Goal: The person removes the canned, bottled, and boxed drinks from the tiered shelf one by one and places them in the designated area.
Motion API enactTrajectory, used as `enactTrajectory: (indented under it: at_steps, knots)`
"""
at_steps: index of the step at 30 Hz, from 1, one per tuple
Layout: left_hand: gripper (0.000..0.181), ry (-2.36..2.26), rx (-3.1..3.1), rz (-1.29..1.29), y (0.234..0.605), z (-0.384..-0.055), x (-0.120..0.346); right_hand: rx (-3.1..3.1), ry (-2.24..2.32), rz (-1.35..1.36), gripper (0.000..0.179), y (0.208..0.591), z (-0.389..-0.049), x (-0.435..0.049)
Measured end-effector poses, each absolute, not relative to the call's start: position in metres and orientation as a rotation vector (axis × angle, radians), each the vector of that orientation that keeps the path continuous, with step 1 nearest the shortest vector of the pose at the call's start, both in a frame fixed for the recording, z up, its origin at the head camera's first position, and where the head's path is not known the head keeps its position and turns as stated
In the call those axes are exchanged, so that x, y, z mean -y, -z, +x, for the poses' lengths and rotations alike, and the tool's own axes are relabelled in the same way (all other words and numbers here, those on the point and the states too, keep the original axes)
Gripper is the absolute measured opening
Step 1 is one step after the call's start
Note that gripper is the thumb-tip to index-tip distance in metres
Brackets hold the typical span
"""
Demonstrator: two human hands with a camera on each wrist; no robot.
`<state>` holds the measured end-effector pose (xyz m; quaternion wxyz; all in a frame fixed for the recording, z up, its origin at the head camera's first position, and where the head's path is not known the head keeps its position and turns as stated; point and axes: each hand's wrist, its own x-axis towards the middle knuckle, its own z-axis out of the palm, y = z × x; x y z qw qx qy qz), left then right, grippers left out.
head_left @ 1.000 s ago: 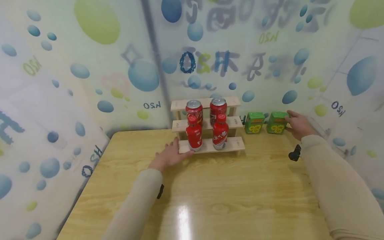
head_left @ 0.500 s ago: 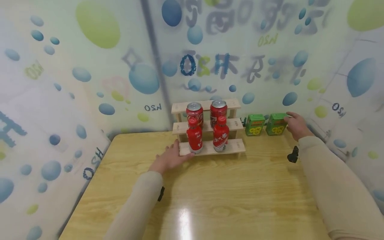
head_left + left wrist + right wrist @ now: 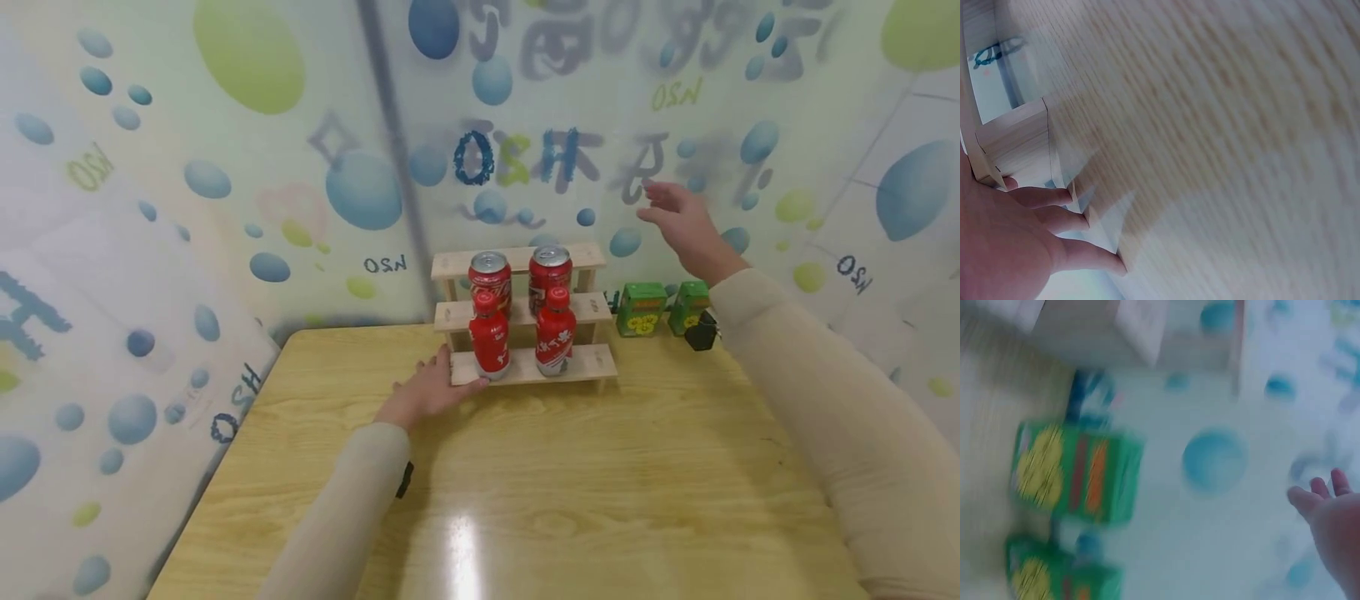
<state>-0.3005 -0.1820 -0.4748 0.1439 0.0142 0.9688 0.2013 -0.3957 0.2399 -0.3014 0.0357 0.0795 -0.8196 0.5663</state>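
My left hand [image 3: 431, 390] holds the lower left end of a three-step wooden rack [image 3: 592, 362], thumb along its front edge. In the left wrist view, several fingers [image 3: 1088, 255] reach down to the tabletop beside the rack's end. Two red bottles [image 3: 490, 340] [image 3: 556, 335] stand on the bottom step, with two red cans [image 3: 490, 275] [image 3: 551, 271] behind them on the middle step. My right hand [image 3: 690, 225] is raised in front of the wall, holding nothing. Below it are two green drink cartons [image 3: 641, 310] [image 3: 687, 307], upright on the table; my right wrist's black device partly hides the right one.
The wood-grain table [image 3: 570, 483] backs against a wall sheet [image 3: 315, 267] printed with blue and green drops. The rack's top step [image 3: 450, 265] stands close to that wall. Side walls rise at left and right.
My right hand has let go of the right carton and moved up and left. That carton now stands turned, its narrower side showing more. The left hand stays on the rack.
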Motion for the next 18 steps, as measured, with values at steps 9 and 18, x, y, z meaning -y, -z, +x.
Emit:
enactTrajectory:
  at_steps: [9,18]
  knots:
    - [0.135,-0.577,-2.800,0.046,0.472,-0.297,0.181,2.735,-1.721,0.626,0.076,0.296,-0.377,-0.168]
    - [0.136,-0.564,-2.807,0.064,0.472,-0.297,0.180,2.803,-1.780,0.634,0.078,0.318,-0.376,-0.146]
